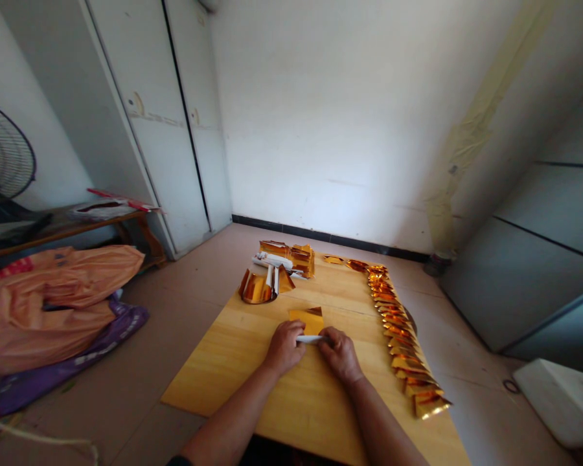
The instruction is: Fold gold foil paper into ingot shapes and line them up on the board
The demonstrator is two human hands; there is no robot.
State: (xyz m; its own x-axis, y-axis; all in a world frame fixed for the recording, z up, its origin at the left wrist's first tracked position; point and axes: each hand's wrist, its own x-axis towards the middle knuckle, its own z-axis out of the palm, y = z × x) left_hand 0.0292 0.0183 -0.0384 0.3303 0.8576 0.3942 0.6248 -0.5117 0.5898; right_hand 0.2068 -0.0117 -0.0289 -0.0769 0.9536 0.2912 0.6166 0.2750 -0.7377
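Both my hands rest on a wooden board (233,375) and pinch the near edge of a gold foil paper sheet (308,320). My left hand (284,346) has its fingers curled on the sheet's left part. My right hand (340,353) grips its right part, where a white folded strip (309,339) shows between the two hands. The sheet lies flat, its far end pointing away from me.
A row of several folded gold pieces (398,330) runs along the board's right edge. Stacks of gold paper (291,257) and curled sheets (260,288) lie at the far end. Orange and purple bags (53,304) sit on the floor at left, a fan (2,155) behind.
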